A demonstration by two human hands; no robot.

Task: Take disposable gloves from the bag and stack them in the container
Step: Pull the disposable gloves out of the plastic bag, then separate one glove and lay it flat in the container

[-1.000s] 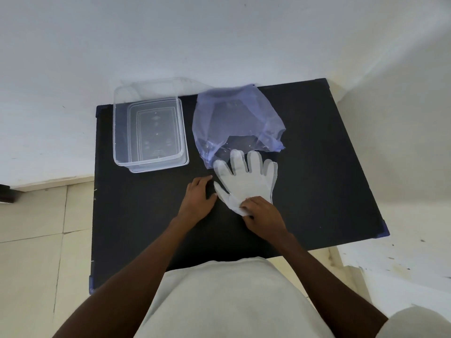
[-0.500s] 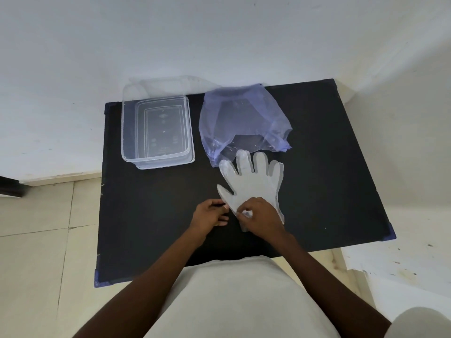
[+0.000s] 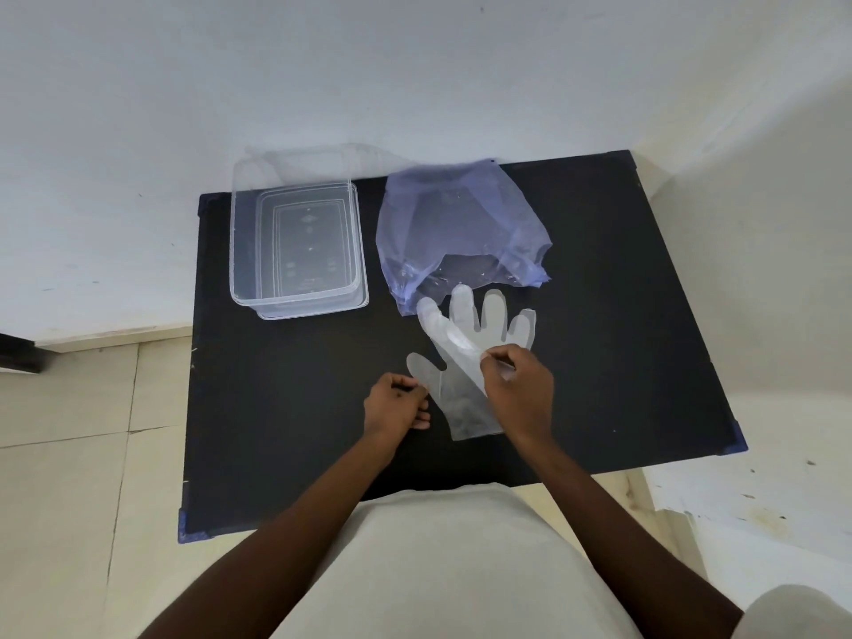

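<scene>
- Nearest me, my left hand rests on the black table, fingers curled in, its grip pinching the thumb tip of the glove — holding that edge down, as far as I can judge.
- My right hand sits just beside it, on top of the glove's palm, with thumb and forefinger pressed together on a raised fold of film.
- To do this step well, I'd lift slowly from that pinch while the left anchors the rest, so only one layer peels away and the film doesn't cling or crumple.
- I cannot tell whether this is one glove or several stacked — the film is too clear to count layers.
- Beyond it, the bluish bag lies slumped with its mouth just touching the glove's fingertips; what remains inside is hard to make out.
- Farthest left, the clear container looks empty, well apart from my hands.
</scene>
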